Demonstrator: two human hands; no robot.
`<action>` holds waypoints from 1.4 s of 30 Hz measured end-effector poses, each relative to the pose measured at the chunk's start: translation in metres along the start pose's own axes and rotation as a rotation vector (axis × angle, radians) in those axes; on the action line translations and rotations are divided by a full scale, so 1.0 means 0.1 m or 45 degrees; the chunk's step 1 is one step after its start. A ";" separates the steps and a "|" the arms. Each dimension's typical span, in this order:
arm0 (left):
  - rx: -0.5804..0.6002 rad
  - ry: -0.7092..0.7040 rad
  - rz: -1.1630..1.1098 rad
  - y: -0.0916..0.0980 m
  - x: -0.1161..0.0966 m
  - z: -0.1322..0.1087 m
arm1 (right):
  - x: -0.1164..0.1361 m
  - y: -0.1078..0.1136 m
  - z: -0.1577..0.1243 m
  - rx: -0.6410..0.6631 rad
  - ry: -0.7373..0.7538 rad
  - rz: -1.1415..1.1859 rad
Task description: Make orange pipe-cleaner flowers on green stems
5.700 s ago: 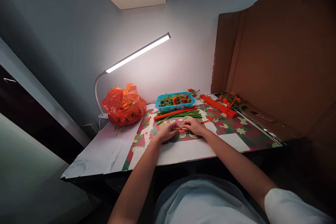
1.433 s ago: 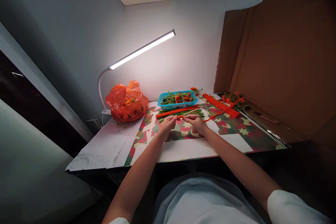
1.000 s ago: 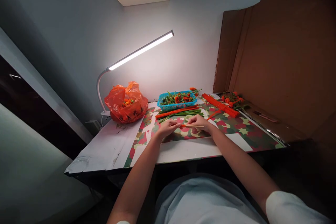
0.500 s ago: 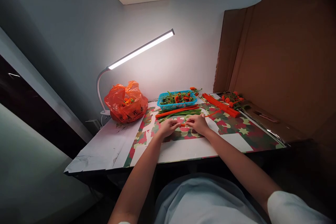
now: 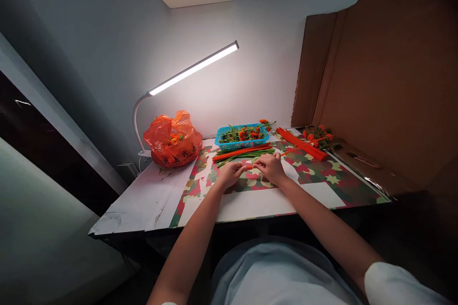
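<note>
My left hand (image 5: 231,172) and my right hand (image 5: 271,167) rest close together on the patterned mat (image 5: 315,171), fingertips nearly touching. Both are closed in a pinch round a small orange pipe cleaner piece (image 5: 249,167) between them. An orange strand (image 5: 291,151) runs from my right hand toward the back right. Just beyond the hands lie loose green stems (image 5: 250,155) and orange pipe cleaners (image 5: 239,152).
A blue basket (image 5: 242,143) of orange and green pieces stands at the back. An orange plastic bag (image 5: 173,140) sits left of it under a white desk lamp (image 5: 193,69). A bundle of orange pipe cleaners (image 5: 299,143) and finished flowers (image 5: 317,135) lie by the cardboard wall (image 5: 375,71).
A thin pale stick showed by my right hand a second ago and is now out of sight. The hands have drawn closer together, pinching the orange piece.
</note>
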State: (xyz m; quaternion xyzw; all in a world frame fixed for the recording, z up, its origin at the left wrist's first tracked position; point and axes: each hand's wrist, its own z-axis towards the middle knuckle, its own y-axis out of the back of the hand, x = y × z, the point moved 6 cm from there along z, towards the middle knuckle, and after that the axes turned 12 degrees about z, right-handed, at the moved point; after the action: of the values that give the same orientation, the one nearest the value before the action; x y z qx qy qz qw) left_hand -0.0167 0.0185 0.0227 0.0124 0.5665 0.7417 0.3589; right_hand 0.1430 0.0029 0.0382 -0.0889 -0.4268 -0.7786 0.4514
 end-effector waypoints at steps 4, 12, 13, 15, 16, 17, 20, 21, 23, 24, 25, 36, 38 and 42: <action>-0.097 0.076 0.076 0.04 -0.02 -0.01 | 0.05 -0.01 0.00 -0.012 0.024 -0.023; -0.302 0.234 -0.086 0.09 0.01 -0.01 | 0.05 -0.02 0.01 -0.105 -0.059 0.223; -0.320 0.258 -0.159 0.10 0.03 -0.01 | 0.04 -0.02 0.01 -0.115 -0.075 0.290; -0.321 0.283 -0.316 0.10 0.07 0.00 | 0.01 -0.03 0.02 -0.114 -0.135 0.476; -0.301 0.286 -0.403 0.09 0.09 0.01 | -0.02 -0.05 0.03 -0.097 -0.184 0.587; -0.265 0.285 -0.501 0.07 0.11 0.01 | -0.04 -0.06 0.03 -0.072 -0.247 0.702; -0.061 0.256 -0.805 0.01 0.11 0.02 | -0.08 -0.11 0.02 0.096 -0.457 0.984; 0.026 0.234 -0.876 -0.01 0.09 0.01 | -0.08 -0.12 0.01 0.176 -0.506 1.044; 0.180 0.181 -0.936 -0.03 0.04 -0.01 | -0.06 -0.11 -0.01 0.308 -0.564 1.115; 0.239 0.154 -0.927 -0.03 0.02 -0.02 | -0.07 -0.11 -0.03 0.363 -0.613 1.131; 0.287 0.128 -0.900 -0.03 0.01 -0.03 | -0.08 -0.11 -0.05 0.410 -0.664 1.140; 0.319 -0.005 -0.425 -0.01 0.04 -0.03 | -0.18 -0.12 -0.06 0.473 -0.619 1.014; 0.338 -0.014 -0.387 -0.02 0.04 -0.04 | -0.21 -0.15 -0.08 0.504 -0.614 0.992; 0.351 0.051 -0.192 -0.07 0.09 -0.05 | -0.31 -0.20 -0.07 0.458 -0.571 0.685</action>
State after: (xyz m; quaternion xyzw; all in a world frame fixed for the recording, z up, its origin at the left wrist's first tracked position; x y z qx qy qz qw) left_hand -0.0214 0.0200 0.0117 0.0042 0.6693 0.6280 0.3971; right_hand 0.1474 0.0215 0.0058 -0.2850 -0.6058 -0.5065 0.5434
